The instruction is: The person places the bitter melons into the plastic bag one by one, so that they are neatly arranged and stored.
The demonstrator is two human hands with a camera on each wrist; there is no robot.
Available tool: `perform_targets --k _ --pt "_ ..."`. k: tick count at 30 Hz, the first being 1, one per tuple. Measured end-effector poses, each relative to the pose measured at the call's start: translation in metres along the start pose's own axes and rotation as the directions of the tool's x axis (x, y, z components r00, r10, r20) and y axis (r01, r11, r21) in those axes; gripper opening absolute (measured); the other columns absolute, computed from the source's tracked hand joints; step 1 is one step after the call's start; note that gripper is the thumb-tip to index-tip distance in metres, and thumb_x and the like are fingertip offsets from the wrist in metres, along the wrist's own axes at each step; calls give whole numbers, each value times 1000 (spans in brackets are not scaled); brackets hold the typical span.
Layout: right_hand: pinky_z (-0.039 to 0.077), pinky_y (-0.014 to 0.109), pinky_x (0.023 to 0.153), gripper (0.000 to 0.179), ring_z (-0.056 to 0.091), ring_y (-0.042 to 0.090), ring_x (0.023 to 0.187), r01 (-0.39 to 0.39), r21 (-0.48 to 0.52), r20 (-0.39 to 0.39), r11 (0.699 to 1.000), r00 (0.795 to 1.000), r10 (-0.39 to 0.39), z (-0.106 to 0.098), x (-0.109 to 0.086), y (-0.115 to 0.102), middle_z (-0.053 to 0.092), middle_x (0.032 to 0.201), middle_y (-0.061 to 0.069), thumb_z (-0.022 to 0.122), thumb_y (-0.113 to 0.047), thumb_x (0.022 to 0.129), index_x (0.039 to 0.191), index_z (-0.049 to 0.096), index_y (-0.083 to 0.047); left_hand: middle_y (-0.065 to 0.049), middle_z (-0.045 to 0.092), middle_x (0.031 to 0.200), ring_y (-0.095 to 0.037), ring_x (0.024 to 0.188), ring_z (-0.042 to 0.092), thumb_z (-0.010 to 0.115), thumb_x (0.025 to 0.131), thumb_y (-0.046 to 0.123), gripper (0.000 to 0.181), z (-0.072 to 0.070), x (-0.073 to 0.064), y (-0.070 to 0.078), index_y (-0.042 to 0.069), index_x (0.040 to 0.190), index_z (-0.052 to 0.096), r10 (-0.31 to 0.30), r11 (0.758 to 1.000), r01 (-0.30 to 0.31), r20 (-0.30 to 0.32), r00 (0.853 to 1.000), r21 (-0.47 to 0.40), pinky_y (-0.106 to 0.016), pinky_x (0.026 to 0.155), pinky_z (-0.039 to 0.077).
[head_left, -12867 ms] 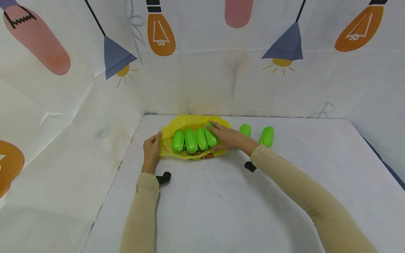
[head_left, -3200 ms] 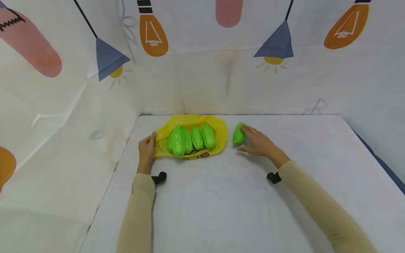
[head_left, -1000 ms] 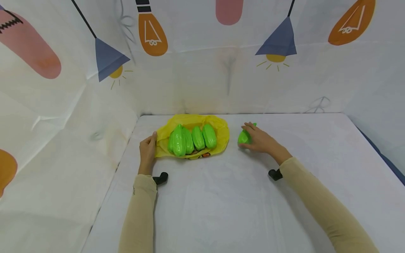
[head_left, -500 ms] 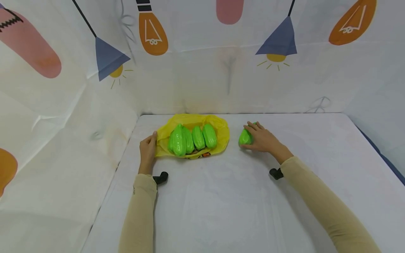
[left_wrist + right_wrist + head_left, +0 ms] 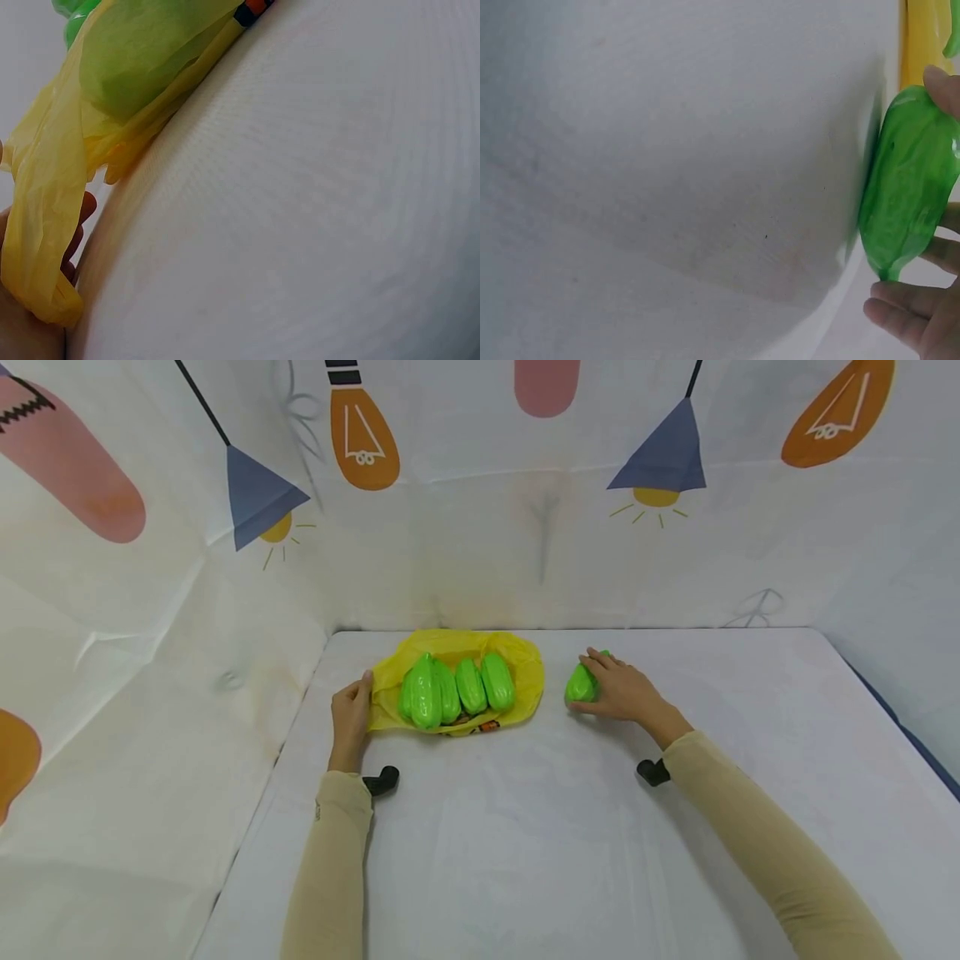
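Observation:
A yellow plastic bag point(image 5: 465, 639) lies spread at the back left of the table, with several glossy green oblong pieces point(image 5: 426, 693) lying side by side on its opening. My left hand point(image 5: 350, 720) grips the bag's left edge; in the left wrist view, a strip of yellow bag point(image 5: 45, 217) partly hides the fingers. To the right of the bag, my right hand point(image 5: 626, 695) holds another green oblong piece point(image 5: 581, 685) at the table, partly covering it. The right wrist view shows this piece point(image 5: 911, 172), ridged with a narrow pointed tip, between the thumb and fingers.
The white table point(image 5: 495, 843) meets a white printed sheet point(image 5: 480, 543) at its back edge, and more sheeting stands on the left. A black wrist mount point(image 5: 384, 782) sits by the left cuff, another mount point(image 5: 652, 772) by the right.
Earlier, my right hand was at the bag, with two green pieces lying to its right. It has since moved right to a piece and grips it. In the last half second, almost nothing moves.

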State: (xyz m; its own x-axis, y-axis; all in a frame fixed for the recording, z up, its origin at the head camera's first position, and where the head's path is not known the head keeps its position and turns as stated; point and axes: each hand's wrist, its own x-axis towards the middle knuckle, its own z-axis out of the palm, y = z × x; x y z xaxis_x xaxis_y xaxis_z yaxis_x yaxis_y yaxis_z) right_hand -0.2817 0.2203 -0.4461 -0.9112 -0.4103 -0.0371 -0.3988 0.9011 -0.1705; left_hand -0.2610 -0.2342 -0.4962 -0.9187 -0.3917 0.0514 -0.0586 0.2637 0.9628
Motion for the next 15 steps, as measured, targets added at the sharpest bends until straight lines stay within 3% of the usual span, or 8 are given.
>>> perform_targets --k 8,15 --pt "30 62 109 94 28 49 141 37 21 0 999 999 -37 -14 10 -14 21 159 21 69 -55 85 152 29 -3 9 37 57 -9 59 39 53 91 64 60 0 -1 -1 8 73 56 -10 1000 10 -4 1000 -10 -22 55 33" --pt "30 61 110 95 23 47 144 134 34 -35 990 991 -133 -41 40 -42 15 162 18 68 -57 85 153 26 -6 9 38 57 -9 60 40 54 91 63 59 0 -2 0 7 73 56 2 1000 -2 -3 1000 -17 -23 56 34"
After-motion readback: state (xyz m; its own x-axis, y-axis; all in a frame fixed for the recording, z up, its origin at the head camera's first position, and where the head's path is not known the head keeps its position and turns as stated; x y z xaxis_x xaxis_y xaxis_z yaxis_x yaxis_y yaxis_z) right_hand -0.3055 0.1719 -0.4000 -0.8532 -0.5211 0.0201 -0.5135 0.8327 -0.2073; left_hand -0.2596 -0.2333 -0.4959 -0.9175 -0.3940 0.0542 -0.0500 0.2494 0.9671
